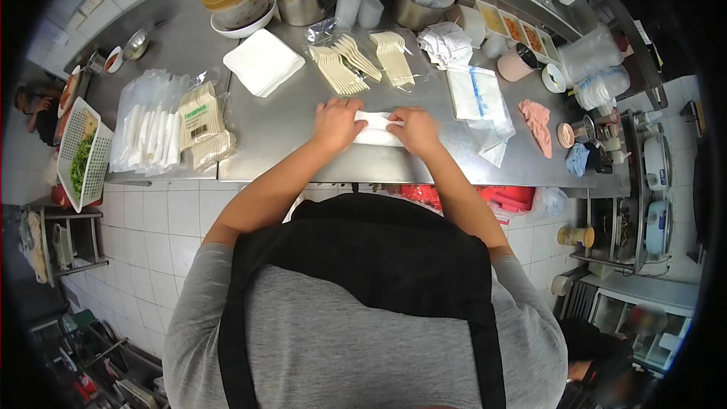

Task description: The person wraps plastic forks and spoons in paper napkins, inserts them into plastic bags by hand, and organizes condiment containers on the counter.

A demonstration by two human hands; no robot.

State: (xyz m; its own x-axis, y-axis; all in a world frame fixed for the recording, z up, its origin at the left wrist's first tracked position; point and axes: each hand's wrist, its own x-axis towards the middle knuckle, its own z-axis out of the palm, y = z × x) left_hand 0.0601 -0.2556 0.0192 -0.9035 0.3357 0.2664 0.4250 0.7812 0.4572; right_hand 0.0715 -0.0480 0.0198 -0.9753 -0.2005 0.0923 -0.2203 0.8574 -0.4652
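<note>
Heathered shirt (pixel 326 348) | left grip (pixel 338 126), right grip (pixel 416 130) pinching rolled white napkin (pixel 376 130) | steel counter (pixel 280 123)

Across the bench (pixel 265 132), smooth grey metal with a soft shine. Just off centre toward twelve o'clock, matt, paper-like white on the strip (pixel 379 133). At eleven, matt white, paper-like too on the stack of squares (pixel 263 63). Further up at twelve, pale, matt, wood-like on the forks (pixel 337 68), under clear, crinkled, glossy plastic. At nine, white plastic mesh on the basket (pixel 97 170). Between two and three, soft, wrinkled pink on the cloth (pixel 536 125). At six, matt black fabric on the apron (pixel 394 257).
</note>
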